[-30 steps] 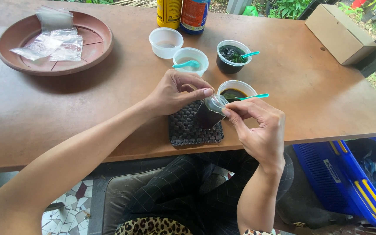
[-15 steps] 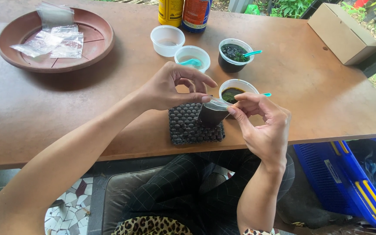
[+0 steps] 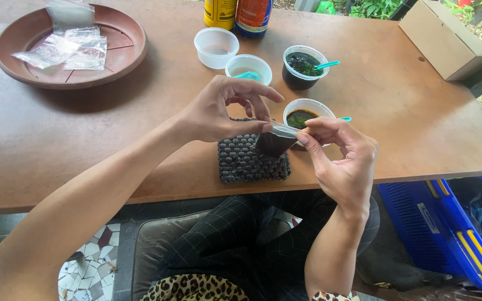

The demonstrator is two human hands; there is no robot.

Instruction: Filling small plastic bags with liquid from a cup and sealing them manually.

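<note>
compared with a second before, the hands had shifted a little toward the near side of the table and the small dark-filled plastic bag [image 3: 274,142] hung more upright between them, its clear top strip stretched flat rather than bunched; to my eye that meant the mouth of the bag was being pressed along its length. the left hand [image 3: 221,111] pinched one end of that strip between thumb and forefinger, the other fingers fanned loose above it, while the right hand [image 3: 344,156] pinched the other end, both closed on the bag and nothing else. the bag hovered over the far right corner of the dark woven mat [image 3: 249,159] and just in front of the white cup of dark green liquid [image 3: 307,114], near enough that a swing could knock the rim. the table edge [image 3: 419,173] ran close under the right wrist. open wood [image 3: 85,139] lay to the left of the mat; the brown dish of empty bags [image 3: 124,61] sat well apart.
</note>
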